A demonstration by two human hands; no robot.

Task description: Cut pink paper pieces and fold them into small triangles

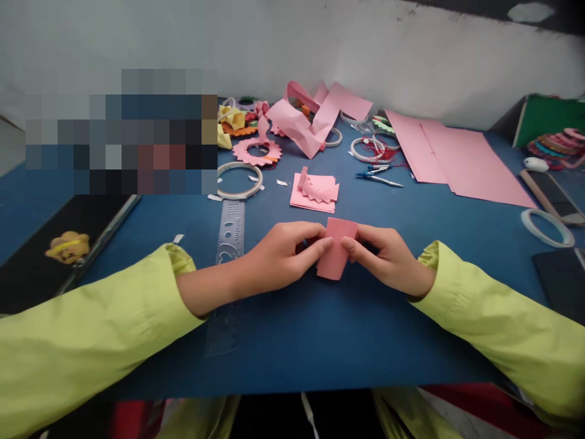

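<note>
A small folded piece of pink paper (337, 247) stands between both hands over the blue table (292, 341). My left hand (286, 253) pinches its left edge with thumb and fingers closed. My right hand (386, 256) grips its right edge the same way. Both arms wear yellow-green sleeves. Just beyond the hands lies a small stack of pink paper pieces (314, 192) with a zigzag-cut strip on top.
A clear ruler (227, 244) lies under my left forearm. Tape rings (240, 180), a compass tool (379, 177), large pink sheets (457, 158), crumpled pink paper (311, 119) and paper flowers (258, 151) fill the far side. Another tape ring (547, 227) and a phone (553, 195) lie at the right.
</note>
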